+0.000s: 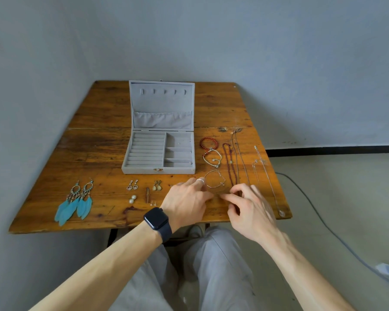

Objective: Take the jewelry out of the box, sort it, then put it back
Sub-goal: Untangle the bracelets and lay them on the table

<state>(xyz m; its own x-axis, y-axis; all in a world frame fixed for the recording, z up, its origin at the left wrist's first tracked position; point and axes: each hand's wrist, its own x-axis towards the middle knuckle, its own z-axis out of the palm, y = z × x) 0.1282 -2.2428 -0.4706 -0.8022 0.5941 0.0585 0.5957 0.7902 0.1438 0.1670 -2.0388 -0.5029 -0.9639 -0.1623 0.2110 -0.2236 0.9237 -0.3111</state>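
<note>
Head view, near to far. My grey trousers (211, 265) are showing below the table edge, and a black watch (157, 221) is sitting on my left wrist.

My left hand (186, 203) is resting low over the wooden table (94, 153), its fingers lying nearly straight and relaxed. The forefinger is wearing a silver ring (200, 181), and its tip is lying just beside the near-left arc of the thin bracelet (215, 179).

My right hand (249, 212) is blurring. Its thumb and forefinger are curling toward each other at the table surface, just on the near side of that bracelet. I cannot tell whether they are pinching anything.

Left of my hands, the feather earrings (74, 200), pearl studs (132, 199) and two pairs of drop earrings (132, 185) are lying well apart along the near edge.

Beyond my fingers, the silver bracelet (212, 158) and the red bead bracelet (208, 142) are lying in a column. The dark bead necklace (230, 162) and the fine chains (267, 176) are stretching away to their right.

The jewelry box (158, 151) is standing open at the table's middle, left of the bracelets, with its lid raised.
</note>
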